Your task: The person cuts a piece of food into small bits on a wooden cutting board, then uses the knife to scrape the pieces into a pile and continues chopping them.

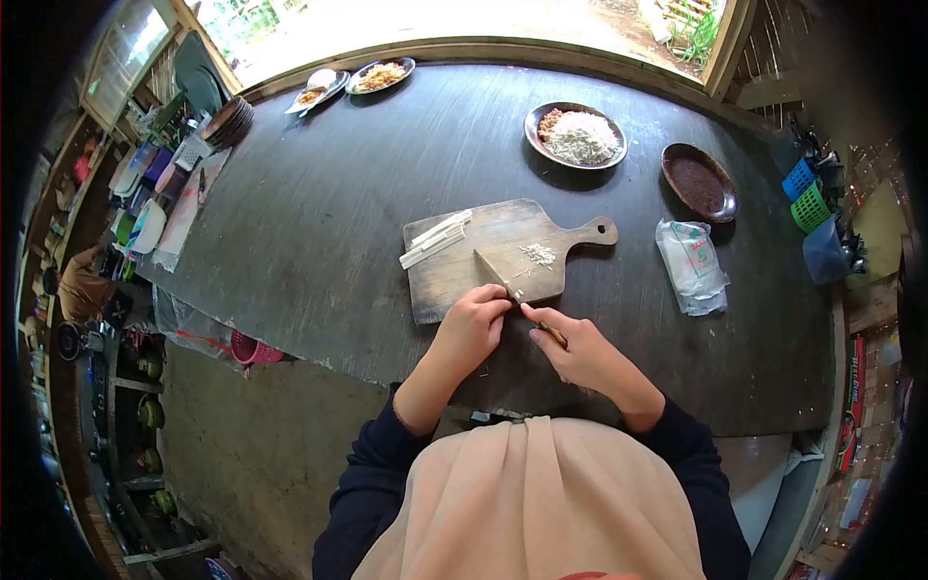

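My right hand (580, 354) grips the handle of a knife (496, 271), whose blade points up and left across a wooden cutting board (440, 290). My left hand (474, 324) is closed at the board's near edge, its fingers curled beside the blade; what they hold is hidden. A small white bit lies between the hands near the knife. Several long white sticks (437, 238) lie on the left of the board. Small chopped white pieces (537, 255) are scattered to the right of the blade, near the board's handle.
Beyond the board stands a plate (533, 145) of white pieces and brown bits. To the right are a brown oval dish (698, 184) and a white plastic packet (692, 267). Two plates of food (381, 77) sit at the far left. Baskets (810, 207) line the right edge.
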Available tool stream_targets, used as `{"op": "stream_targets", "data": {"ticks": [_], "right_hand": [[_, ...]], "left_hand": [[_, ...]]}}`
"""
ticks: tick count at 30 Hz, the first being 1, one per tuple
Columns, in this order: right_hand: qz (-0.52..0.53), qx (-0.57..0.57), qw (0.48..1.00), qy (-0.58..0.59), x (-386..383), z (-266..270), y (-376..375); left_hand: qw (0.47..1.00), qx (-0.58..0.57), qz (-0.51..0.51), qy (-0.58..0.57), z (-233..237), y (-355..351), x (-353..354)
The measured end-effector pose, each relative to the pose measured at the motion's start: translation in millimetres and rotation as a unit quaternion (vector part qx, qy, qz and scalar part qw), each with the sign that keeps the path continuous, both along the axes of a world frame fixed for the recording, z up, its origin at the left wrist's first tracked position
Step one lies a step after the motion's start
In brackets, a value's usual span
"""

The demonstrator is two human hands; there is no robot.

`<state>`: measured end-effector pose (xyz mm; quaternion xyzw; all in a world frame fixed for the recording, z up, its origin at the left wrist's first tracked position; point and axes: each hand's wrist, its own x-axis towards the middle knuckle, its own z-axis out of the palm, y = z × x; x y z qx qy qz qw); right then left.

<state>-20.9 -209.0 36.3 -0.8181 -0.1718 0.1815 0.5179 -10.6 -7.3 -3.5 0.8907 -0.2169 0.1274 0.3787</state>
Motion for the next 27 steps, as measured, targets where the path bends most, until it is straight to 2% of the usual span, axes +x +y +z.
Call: {"op": "stream_targets", "data": {"ticks": [3,5,12,15,17,21,23,27], "right_hand": [[-0.017,0.0,0.999,0.032,-1.4,-0.5,1.1],[-0.011,0.004,1.0,-0.007,0.8,-5.6,1.4],[-0.008,0.006,1.0,-0.009,2.8,-7.5,-0.6],[-0.007,0.015,1.0,0.002,0.9,-6.8,0.2],[-0.014,0.008,0.998,0.054,3.1,-3.4,-0.7],[-0.006,0.016,1.0,-0.003,1.4,-9.2,-0.2],[-0.02,0.009,0.999,0.05,2.2,-5.7,-0.2],[-0.014,0.008,0.999,0.041,-0.4,-1.4,0.8]], "left_hand": [[1.0,-0.009,-0.008,-0.006,0.8,0.0,-0.2],[1.0,-0.005,-0.006,-0.002,-1.7,-0.5,-0.8],[1.0,-0.003,-0.003,-0.002,-0.7,0.9,1.0],[1.0,0.002,-0.005,-0.007,0.9,0.8,0.2],[1.0,0.001,-0.005,-0.007,-0.7,1.5,-1.1],[1.0,-0.001,0.004,-0.012,-1.8,-0.3,0.4],[1.0,-0.003,0.004,-0.01,0.3,0.0,-0.1],[1.0,0.001,0.01,-0.001,-0.7,-0.5,-0.3]]}}
